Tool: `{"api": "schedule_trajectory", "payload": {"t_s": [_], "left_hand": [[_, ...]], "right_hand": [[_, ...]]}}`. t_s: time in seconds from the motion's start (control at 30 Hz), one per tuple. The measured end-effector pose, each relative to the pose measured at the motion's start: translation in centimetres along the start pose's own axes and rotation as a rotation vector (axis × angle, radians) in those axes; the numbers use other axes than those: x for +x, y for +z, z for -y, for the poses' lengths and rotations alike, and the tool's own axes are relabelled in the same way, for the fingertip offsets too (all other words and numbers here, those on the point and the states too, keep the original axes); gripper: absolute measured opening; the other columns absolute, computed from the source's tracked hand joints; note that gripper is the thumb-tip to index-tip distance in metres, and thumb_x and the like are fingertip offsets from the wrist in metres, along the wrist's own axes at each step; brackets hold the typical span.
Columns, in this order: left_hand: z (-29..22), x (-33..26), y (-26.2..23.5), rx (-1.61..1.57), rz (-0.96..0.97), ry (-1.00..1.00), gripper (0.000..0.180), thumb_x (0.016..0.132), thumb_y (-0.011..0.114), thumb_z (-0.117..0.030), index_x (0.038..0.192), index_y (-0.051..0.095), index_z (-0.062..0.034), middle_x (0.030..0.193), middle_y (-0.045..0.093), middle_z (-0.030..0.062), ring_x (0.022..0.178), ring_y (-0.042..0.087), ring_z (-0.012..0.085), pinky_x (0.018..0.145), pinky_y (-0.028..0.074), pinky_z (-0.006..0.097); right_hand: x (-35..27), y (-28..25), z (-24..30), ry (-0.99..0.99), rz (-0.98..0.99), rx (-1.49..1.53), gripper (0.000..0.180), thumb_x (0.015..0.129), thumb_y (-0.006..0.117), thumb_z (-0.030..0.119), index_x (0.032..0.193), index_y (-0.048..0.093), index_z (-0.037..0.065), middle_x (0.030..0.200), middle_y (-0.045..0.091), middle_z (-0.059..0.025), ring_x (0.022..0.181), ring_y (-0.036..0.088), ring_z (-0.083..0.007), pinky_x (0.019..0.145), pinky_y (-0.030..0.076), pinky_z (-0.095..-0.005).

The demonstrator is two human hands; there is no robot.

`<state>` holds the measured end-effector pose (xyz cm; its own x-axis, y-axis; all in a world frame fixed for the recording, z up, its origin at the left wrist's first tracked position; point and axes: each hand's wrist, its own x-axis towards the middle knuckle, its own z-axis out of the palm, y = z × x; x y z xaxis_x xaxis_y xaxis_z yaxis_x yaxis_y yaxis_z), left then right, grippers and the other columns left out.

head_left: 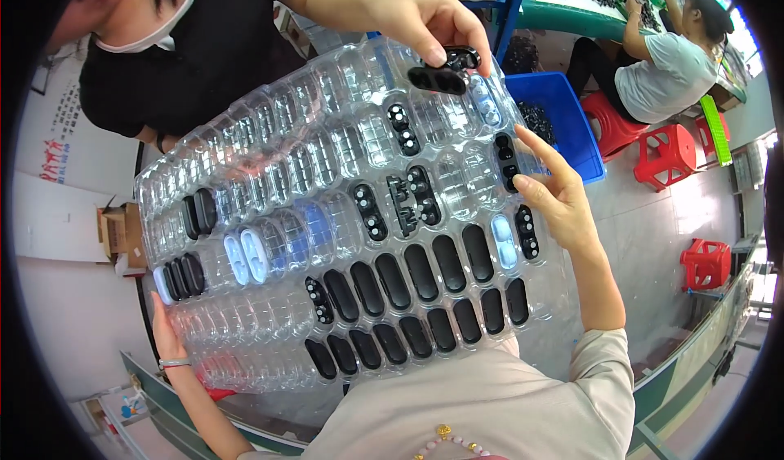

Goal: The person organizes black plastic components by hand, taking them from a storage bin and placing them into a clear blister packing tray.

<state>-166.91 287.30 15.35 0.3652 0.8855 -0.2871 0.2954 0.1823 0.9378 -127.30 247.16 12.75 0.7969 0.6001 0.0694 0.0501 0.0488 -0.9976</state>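
A large clear plastic blister tray (269, 321) with rows of pockets slants before me. My left hand (167, 333) holds its left edge, most fingers hidden behind it. At the right edge, my right hand (559, 199) has thumb and index finger at the two ends of a small black oblong part (505, 162). Black oblong shells (392, 280) fill pockets of the two nearest rows. Other pockets carry pale blue shells (247, 256), dark shells (198, 213) and black parts with light dots (370, 213). A co-worker's hand (441, 31) pinches black parts (438, 78) above the far right corner.
Facing me across the tray stands a co-worker in a black shirt (212, 60). A blue bin (567, 109) of dark pieces is beyond the right edge. Red stools (665, 154) and another seated person (665, 76) are farther right, by a green-edged bench (563, 15). A cardboard box (122, 235) is at left.
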Motion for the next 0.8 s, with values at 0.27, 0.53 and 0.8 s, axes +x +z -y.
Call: {"api": "schedule_trajectory", "payload": {"t_s": [0.27,0.53,0.8], "left_hand": [[0.1,-0.6,0.6,0.023,-0.135,0.019,0.047,0.081,0.043,-0.052,0.075,0.054,-0.0068,0.061,0.055,0.0028,0.048,0.052,0.0103,0.045,0.041,0.021],[0.2,-0.5,0.1,0.005,-0.160,-0.001,0.044,0.082,0.045,-0.050,0.070,0.053,-0.0083,0.057,0.052,0.0014,0.048,0.049,0.0102,0.045,0.040,0.022],[0.6,-1.0,-0.6,0.042,-0.041,0.018,0.047,0.081,0.046,-0.052,0.072,0.053,-0.0063,0.057,0.053,0.0041,0.052,0.052,0.0136,0.049,0.041,0.025]], "right_hand": [[-0.1,0.1,0.5,0.006,0.003,-0.052,0.046,0.080,0.054,0.008,0.124,0.041,0.010,0.118,0.041,-0.0021,0.073,0.044,-0.0009,0.062,0.039,-0.0154],[0.0,0.5,0.9,-0.014,-0.025,-0.087,0.044,0.080,0.053,0.007,0.123,0.042,0.009,0.118,0.043,-0.0004,0.058,0.037,0.0013,0.053,0.034,-0.0138],[0.2,0.9,0.2,-0.080,-0.034,-0.176,0.045,0.080,0.051,0.010,0.124,0.039,0.005,0.118,0.046,-0.0048,0.085,0.048,-0.0056,0.067,0.038,-0.0154]]}}
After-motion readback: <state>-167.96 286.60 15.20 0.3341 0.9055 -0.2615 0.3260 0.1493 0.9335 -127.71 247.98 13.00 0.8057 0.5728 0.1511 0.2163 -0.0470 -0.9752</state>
